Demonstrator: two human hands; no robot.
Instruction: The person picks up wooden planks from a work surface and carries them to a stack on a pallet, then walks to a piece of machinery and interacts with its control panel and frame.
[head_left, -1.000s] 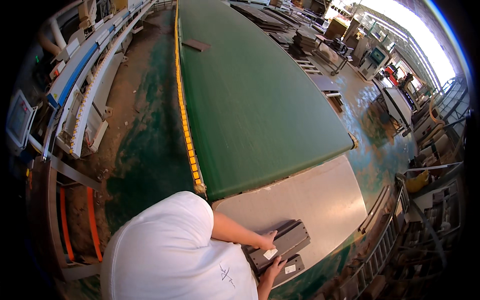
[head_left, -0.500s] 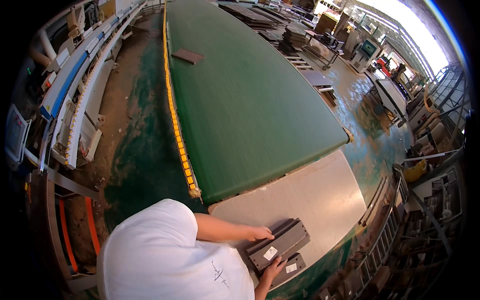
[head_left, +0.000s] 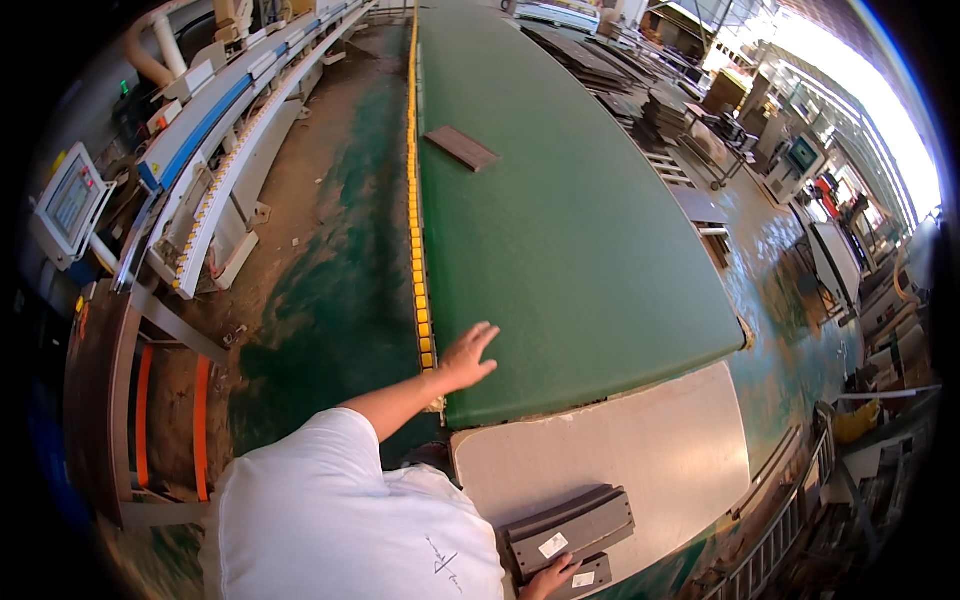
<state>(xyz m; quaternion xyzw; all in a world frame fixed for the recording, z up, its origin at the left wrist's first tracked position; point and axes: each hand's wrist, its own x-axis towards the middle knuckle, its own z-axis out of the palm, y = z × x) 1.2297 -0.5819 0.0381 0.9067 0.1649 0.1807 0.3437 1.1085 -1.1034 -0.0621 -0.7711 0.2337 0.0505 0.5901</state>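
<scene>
Head view: left hand (head_left: 467,358) empty, right hand (head_left: 550,578) at dark boards (head_left: 588,524)

The left hand is spread, holding nothing, at the green belt's (head_left: 570,260) near corner; a lone brown board (head_left: 461,147) lies well beyond it. The dark boards touch the right hand's fingers; whether it grips them, I cannot tell.

Board stack (head_left: 595,520): dark grey-brown, narrow, pieces lying one upon another, top one white-labelled, slanting up to the right, lower centre of the frame | lower board (head_left: 601,566): same dark colour, white-labelled, partly hidden, just below the stack | single board (head_left: 461,148): brown, oblong, lying flat, slanting down to the right, upper centre
</scene>
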